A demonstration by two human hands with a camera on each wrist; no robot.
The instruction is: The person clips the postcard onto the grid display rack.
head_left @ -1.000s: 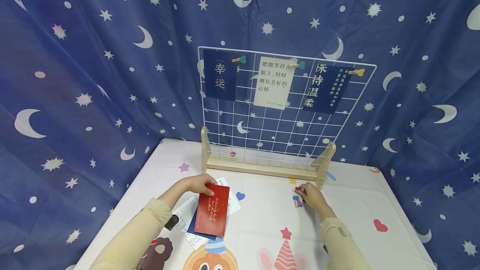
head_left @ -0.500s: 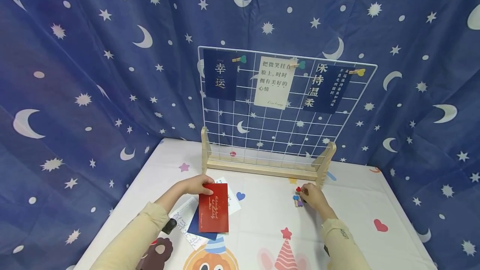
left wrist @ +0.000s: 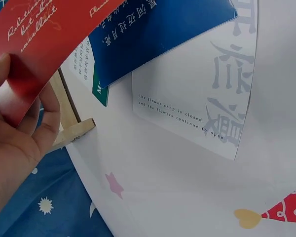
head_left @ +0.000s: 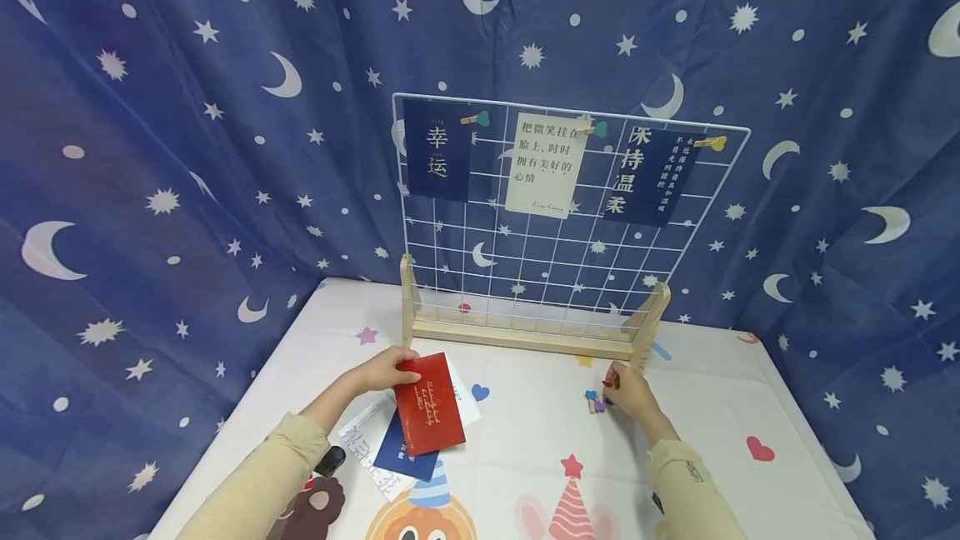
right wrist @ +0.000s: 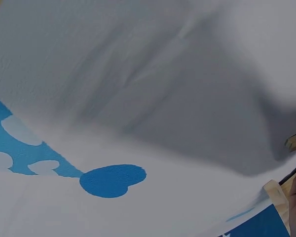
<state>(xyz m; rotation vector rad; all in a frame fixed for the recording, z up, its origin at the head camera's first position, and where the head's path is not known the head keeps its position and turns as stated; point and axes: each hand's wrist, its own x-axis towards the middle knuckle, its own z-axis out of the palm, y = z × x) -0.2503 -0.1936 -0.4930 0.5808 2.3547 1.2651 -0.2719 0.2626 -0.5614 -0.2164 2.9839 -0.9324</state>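
Note:
My left hand (head_left: 385, 370) pinches a red card (head_left: 430, 403) by its upper left corner, thumb on top. In the left wrist view the red card (left wrist: 44, 44) is held above the other cards. Beneath it lie a dark blue card (head_left: 405, 450), a white card (head_left: 375, 448) with grey characters, and another white card (head_left: 462, 397). My right hand (head_left: 630, 390) pinches a small clothespin with a red end (head_left: 607, 383), mostly hidden by the fingers. Beside that hand, a blue heart clothespin (head_left: 591, 397) and a purple heart clothespin (head_left: 599, 407) lie on the table.
A white wire grid (head_left: 525, 257) on a wooden stand (head_left: 517, 338) rises at the back. Clothespins hold a navy card (head_left: 437, 165), a cream card (head_left: 546, 165) and another navy card (head_left: 652, 182) along its top. A starry curtain (head_left: 187, 232) surrounds the patterned tablecloth (head_left: 517, 457).
The red card has swung, its lower end going right and upward, uncovering more of the blue card. My right hand has lifted the red clothespin from beside the blue and purple ones.

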